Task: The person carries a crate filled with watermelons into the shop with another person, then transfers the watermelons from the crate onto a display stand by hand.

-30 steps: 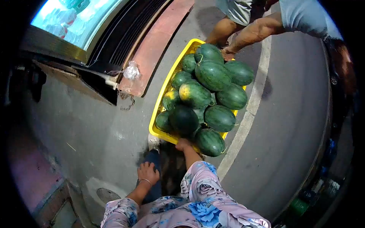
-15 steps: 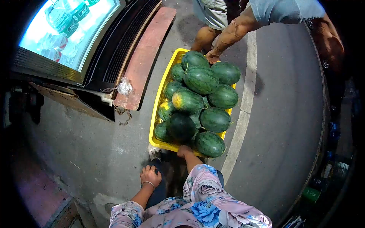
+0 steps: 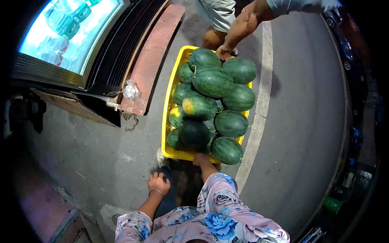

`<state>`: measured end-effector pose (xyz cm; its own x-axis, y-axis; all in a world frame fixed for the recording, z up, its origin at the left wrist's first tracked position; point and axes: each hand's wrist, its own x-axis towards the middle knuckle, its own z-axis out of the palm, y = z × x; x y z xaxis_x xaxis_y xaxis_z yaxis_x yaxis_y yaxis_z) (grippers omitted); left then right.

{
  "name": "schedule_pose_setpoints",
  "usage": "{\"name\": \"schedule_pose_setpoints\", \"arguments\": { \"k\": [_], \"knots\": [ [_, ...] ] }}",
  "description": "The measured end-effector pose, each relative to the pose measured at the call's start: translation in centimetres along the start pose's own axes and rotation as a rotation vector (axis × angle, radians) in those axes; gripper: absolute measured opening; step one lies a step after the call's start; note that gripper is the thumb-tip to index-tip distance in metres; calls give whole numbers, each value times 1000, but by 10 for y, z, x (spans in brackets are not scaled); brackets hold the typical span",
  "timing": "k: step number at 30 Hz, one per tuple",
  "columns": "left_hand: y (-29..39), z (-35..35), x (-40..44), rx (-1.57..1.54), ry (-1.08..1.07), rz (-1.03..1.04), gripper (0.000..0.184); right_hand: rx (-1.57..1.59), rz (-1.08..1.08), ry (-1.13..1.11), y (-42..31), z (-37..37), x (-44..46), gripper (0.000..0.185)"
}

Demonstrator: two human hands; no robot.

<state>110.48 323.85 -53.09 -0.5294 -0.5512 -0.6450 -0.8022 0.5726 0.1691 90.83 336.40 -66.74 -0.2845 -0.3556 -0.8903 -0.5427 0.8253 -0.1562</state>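
A yellow plastic crate (image 3: 165,133) heaped with green watermelons (image 3: 212,82) is in front of my legs. My right hand (image 3: 199,158) is closed on the near rim of the crate, its fingertips hidden under a dark watermelon (image 3: 194,135). Over my left knee rests my left hand (image 3: 159,183), holding nothing, fingers somewhat bent and apart. At the far end, another person's hand (image 3: 223,52) reaches down to the crate rim; its grip is partly hidden by the fruit.
To the left stands a lit glass-front cooler (image 3: 69,36) with bottles. Beside it runs a reddish board (image 3: 152,60) with a crumpled clear plastic bag (image 3: 130,90) on it. A white line (image 3: 259,121) marks the road on the right. Parked cars (image 3: 347,52) are beyond.
The crate with its watermelons has shifted slightly away from me, together with my right hand. The other person's arm and legs have moved a little left. My left hand is higher by a bit.
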Motion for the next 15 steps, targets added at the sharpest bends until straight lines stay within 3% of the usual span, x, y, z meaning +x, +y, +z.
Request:
{"name": "schedule_pose_setpoints", "arguments": {
  "k": [7, 9, 11, 13, 15],
  "knots": [
    [-5, 0, 15, -17, -72, -82, 36, -37, -21, -38, 0, -24, -32, 34],
    [-18, 2, 5, 19, -51, -51, 44, -32, -16, -44, 1, -6, -52, 35],
    [-28, -14, 19, -196, -137, -8, 55, -39, -37, -87, -9, -36, -59, 36],
    [-25, 0, 28, -732, -155, -58, 67, -47, -54, -132, -15, -66, -84, 36],
    [18, -11, 42, -1774, -623, -503, 70, -133, -47, -91, -30, -83, -106, 36]
  ]
}}
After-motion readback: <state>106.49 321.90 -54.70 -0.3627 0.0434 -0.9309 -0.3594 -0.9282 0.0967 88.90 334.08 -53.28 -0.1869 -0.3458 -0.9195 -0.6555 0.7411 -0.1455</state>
